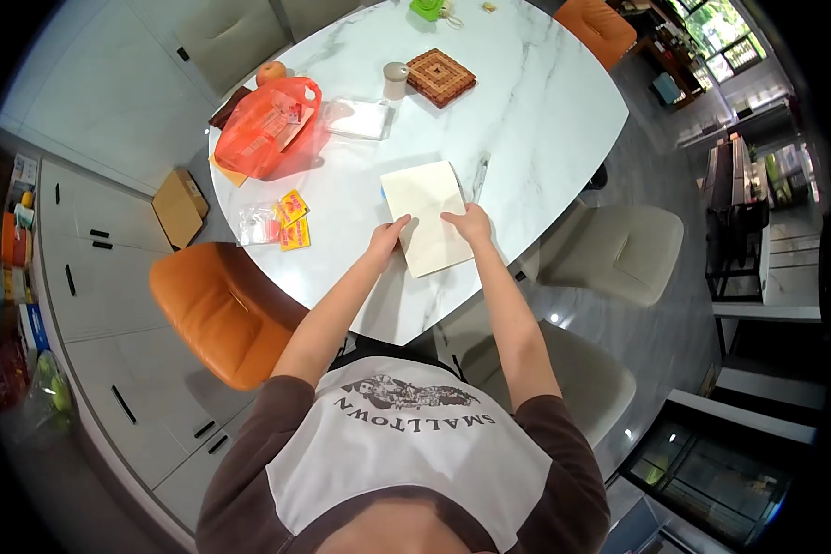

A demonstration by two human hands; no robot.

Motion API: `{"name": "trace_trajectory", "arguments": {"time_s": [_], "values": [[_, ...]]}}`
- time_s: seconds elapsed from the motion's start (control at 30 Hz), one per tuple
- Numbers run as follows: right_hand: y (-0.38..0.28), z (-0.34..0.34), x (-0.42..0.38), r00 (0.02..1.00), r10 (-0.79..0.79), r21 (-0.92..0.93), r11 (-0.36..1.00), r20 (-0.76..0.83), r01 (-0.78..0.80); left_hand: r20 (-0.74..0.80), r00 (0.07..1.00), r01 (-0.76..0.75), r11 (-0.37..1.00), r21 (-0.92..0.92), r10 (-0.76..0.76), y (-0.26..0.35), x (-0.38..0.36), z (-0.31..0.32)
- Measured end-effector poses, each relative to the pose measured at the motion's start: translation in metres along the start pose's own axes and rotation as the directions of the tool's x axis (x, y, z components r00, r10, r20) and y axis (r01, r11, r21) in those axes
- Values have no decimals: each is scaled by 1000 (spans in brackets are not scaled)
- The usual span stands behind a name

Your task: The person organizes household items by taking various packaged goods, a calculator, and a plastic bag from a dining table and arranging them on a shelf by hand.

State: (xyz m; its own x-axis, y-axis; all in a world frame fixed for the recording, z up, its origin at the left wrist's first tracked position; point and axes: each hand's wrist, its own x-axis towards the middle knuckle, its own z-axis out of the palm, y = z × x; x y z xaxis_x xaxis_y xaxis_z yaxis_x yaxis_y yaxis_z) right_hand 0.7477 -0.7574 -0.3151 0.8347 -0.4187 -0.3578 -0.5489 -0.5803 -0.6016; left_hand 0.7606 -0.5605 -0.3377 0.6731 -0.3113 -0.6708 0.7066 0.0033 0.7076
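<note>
A cream-coloured sheet or notebook point(427, 208) lies over the near part of the white marble table, tilted slightly. My left hand point(389, 238) grips its left edge, with the thumb on top and the fingers hidden beneath. At the right edge, my right hand point(472, 224) holds it the same way, thumb on the surface. Just beyond the right hand lies a slim clear pen-like item point(481, 173). A bit of blue shows at the paper's left edge.
On the marble table point(545, 111) are a red plastic bag point(266, 129), an orange fruit point(270, 72), a white packet point(357, 119), a lidded cup point(395, 81), a woven mat point(441, 78) and yellow packets point(294, 222). An orange chair point(222, 309) and grey chairs point(619, 249) surround it.
</note>
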Motion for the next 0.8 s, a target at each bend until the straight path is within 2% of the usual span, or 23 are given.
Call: {"name": "trace_trajectory", "arguments": {"time_s": [0.1,0.13,0.17,0.23,0.33,0.43,0.53,0.63,0.8], "values": [[9,12,-1,997,51,128,990,59,-58,-29,1000,-1,1000,-31,0,8,-11,1],[13,20,-2,999,27,149,988,39,-32,-50,999,-20,998,-56,18,8,-13,2],[18,31,-6,1000,1,170,985,22,-5,-6,997,-76,994,-82,76,0,-8,-4],[15,44,-21,998,-23,273,962,56,7,-106,990,-107,991,-82,99,-2,-10,-9],[2,56,-46,995,-67,390,916,-80,93,-253,960,-155,979,-134,117,-12,-18,-17],[5,71,-55,991,-129,641,763,31,79,-332,933,-206,961,-184,137,-14,-37,-30],[-6,57,-74,980,-71,705,705,185,-82,-340,921,-280,930,-237,190,-14,-54,-46],[-9,53,-83,955,-163,876,458,247,-148,-347,908,-341,896,-284,235,-9,-85,-59],[-28,39,-104,903,-260,849,498,341,-177,-398,877,-422,829,-368,270,-16,-120,-76]]}}
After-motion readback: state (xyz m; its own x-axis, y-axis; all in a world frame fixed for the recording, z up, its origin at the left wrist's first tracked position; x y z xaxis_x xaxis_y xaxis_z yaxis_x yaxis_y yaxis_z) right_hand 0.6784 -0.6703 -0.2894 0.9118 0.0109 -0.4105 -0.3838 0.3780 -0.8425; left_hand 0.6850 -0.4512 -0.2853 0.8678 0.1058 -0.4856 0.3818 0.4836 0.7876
